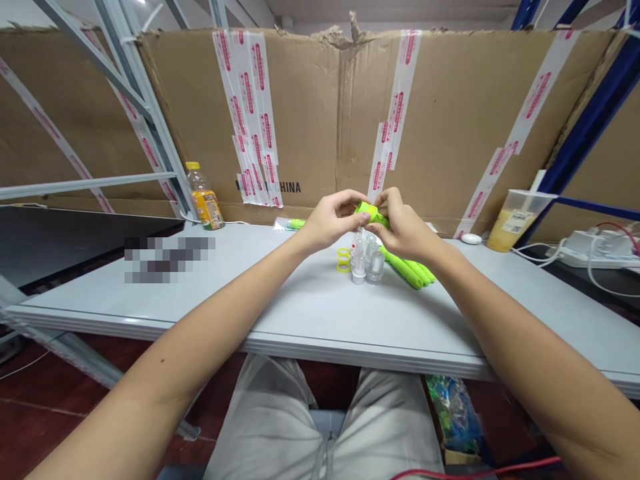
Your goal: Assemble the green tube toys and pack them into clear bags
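Both hands meet over the middle of the table, closed on one bright green plastic part (367, 210) with a yellow patch on it. My left hand (334, 217) grips it from the left, and my right hand (397, 223) pinches it from the right; the fingers partly cover it. Just below stand several clear plastic cylinders (359, 263), one with a white end toward me. To their left are some yellow rings (343, 260). Several green tubes (413, 270) lie side by side under my right hand and wrist.
On the grey table (300, 307), a drink bottle (206, 203) stands back left and a plastic cup (517, 223) back right, near a white round object (471, 239) and a power strip (595, 248). A taped cardboard wall (310, 120) closes the back. Another green item (297, 224) lies behind my left hand.
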Motion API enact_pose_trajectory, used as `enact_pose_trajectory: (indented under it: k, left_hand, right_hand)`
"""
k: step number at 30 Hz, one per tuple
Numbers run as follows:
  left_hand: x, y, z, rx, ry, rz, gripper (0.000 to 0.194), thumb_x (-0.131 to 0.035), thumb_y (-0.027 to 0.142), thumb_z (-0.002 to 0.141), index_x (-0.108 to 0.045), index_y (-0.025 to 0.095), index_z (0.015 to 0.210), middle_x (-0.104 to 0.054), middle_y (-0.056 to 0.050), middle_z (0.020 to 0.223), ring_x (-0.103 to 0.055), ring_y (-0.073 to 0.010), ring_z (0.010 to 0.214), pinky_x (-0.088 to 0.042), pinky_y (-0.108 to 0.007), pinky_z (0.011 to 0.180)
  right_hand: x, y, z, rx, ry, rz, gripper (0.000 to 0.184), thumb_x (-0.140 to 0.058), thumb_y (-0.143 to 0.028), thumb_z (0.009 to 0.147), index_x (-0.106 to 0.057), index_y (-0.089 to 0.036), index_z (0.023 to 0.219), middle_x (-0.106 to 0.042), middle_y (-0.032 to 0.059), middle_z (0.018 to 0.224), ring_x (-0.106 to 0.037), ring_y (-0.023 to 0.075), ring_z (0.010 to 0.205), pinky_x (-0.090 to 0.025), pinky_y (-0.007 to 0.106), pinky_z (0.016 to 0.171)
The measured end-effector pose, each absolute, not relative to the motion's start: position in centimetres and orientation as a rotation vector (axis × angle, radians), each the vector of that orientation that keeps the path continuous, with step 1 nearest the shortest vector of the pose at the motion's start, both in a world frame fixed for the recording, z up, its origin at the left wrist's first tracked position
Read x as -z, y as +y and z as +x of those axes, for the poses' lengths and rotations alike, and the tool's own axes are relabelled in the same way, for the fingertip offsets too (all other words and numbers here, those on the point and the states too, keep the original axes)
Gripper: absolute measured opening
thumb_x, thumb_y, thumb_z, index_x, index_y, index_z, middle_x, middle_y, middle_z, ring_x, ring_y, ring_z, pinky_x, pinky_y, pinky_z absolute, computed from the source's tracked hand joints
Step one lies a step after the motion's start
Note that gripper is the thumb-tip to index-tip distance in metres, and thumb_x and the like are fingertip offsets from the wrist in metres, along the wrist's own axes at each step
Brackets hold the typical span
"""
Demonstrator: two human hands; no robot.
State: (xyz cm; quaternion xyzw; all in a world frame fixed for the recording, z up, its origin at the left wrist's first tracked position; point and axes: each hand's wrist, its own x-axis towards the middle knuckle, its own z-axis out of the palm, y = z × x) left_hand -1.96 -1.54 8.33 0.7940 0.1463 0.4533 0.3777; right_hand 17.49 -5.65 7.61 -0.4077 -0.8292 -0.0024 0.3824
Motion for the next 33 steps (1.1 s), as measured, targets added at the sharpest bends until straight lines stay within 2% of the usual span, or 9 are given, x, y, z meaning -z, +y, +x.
enact_pose_trajectory:
  k: [6, 13, 19, 21, 23, 25, 27, 29, 33]
  left_hand:
    - [-8.2, -1.4, -2.0, -1.125, 0.398, 2.091, 0.041, -0.082, 0.038, 0.072, -0.07, 0.012, 0.102, -0.067, -0.005, 0.083, -0.062, -0.0137, 0.076, -0.047, -0.025, 0.068]
    - [-7.9, -1.0, -1.9, -1.078, 0.431, 2.133, 0.044, -0.083, 0.041, 0.07, -0.073, 0.013, 0.101, -0.069, -0.004, 0.08, -0.062, -0.0145, 0.075, -0.047, -0.025, 0.067]
    - [-8.0, -1.2, -1.8, -1.113, 0.302, 2.035, 0.058, -0.082, 0.05, 0.071, -0.067, 0.014, 0.113, -0.07, -0.01, 0.104, -0.065, -0.0164, 0.089, -0.052, -0.028, 0.077]
    - [-7.9, -1.0, -1.8, -1.153, 0.299, 2.019, 0.057, -0.08, 0.054, 0.072, -0.065, 0.013, 0.11, -0.069, -0.007, 0.096, -0.064, -0.0136, 0.08, -0.051, -0.026, 0.072]
    - [-7.8, -0.5, -1.8, -1.253, 0.363, 1.994, 0.052, -0.077, 0.058, 0.074, -0.063, 0.013, 0.097, -0.063, -0.001, 0.077, -0.059, -0.01, 0.065, -0.047, -0.023, 0.061]
    - [-7.7, -0.1, -1.9, -1.365, 0.443, 1.953, 0.051, -0.072, 0.063, 0.076, -0.058, 0.015, 0.083, -0.054, 0.003, 0.063, -0.051, -0.0078, 0.053, -0.041, -0.021, 0.051]
    - [-7.5, 0.2, -2.0, -1.392, 0.481, 1.931, 0.053, -0.066, 0.068, 0.078, -0.054, 0.016, 0.079, -0.051, 0.004, 0.057, -0.047, -0.0071, 0.047, -0.037, -0.021, 0.047]
    - [-7.5, 0.2, -2.1, -1.344, 0.469, 1.931, 0.052, -0.064, 0.069, 0.08, -0.056, 0.017, 0.088, -0.052, 0.004, 0.059, -0.047, -0.0075, 0.046, -0.037, -0.022, 0.046]
    - [-7.7, -0.3, -2.4, -1.214, 0.371, 1.937, 0.051, -0.07, 0.06, 0.08, -0.056, 0.021, 0.111, -0.053, 0.005, 0.065, -0.046, -0.0076, 0.047, -0.039, -0.022, 0.046]
  right_hand:
    - [-7.2, -5.4, 17.7, 0.124, -2.176, -1.154, 0.029, -0.052, -0.035, 0.089, -0.033, -0.023, 0.106, -0.051, 0.0, 0.073, -0.047, 0.0194, 0.061, -0.032, 0.03, 0.06]
    - [-6.8, -5.1, 17.7, 0.151, -2.185, -1.203, 0.029, -0.054, -0.035, 0.087, -0.03, -0.024, 0.099, -0.047, -0.0014, 0.071, -0.043, 0.0184, 0.058, -0.028, 0.03, 0.058]
    - [-7.2, -5.0, 17.7, 0.017, -2.083, -1.048, 0.028, -0.055, -0.04, 0.091, -0.031, -0.025, 0.093, -0.047, -0.0034, 0.072, -0.039, 0.0143, 0.059, -0.029, 0.028, 0.059]
    - [-7.3, -5.1, 17.7, -0.004, -2.069, -1.02, 0.028, -0.057, -0.04, 0.091, -0.035, -0.024, 0.098, -0.052, -0.0023, 0.075, -0.043, 0.0148, 0.061, -0.032, 0.028, 0.061]
    - [-7.3, -5.1, 17.7, 0.031, -2.073, -1.035, 0.032, -0.062, -0.04, 0.088, -0.04, -0.023, 0.105, -0.059, 0.0008, 0.083, -0.05, 0.0167, 0.067, -0.034, 0.028, 0.063]
    - [-7.3, -5.2, 17.4, 0.149, -2.082, -1.086, 0.034, -0.064, -0.039, 0.086, -0.045, -0.023, 0.108, -0.064, 0.0049, 0.093, -0.056, 0.0196, 0.073, -0.036, 0.029, 0.065]
    - [-7.2, -5.4, 17.1, 0.307, -2.084, -1.123, 0.026, -0.059, -0.036, 0.089, -0.05, -0.022, 0.11, -0.067, 0.0077, 0.099, -0.059, 0.0222, 0.077, -0.036, 0.03, 0.066]
    - [-7.1, -5.4, 16.9, 0.428, -2.083, -1.126, 0.021, -0.052, -0.032, 0.093, -0.053, -0.021, 0.111, -0.069, 0.0094, 0.102, -0.061, 0.0238, 0.08, -0.037, 0.031, 0.066]
    - [-7.0, -5.3, 17.1, 0.522, -2.085, -1.105, 0.022, -0.049, -0.029, 0.095, -0.056, -0.02, 0.114, -0.07, 0.0101, 0.102, -0.063, 0.0246, 0.083, -0.037, 0.031, 0.066]
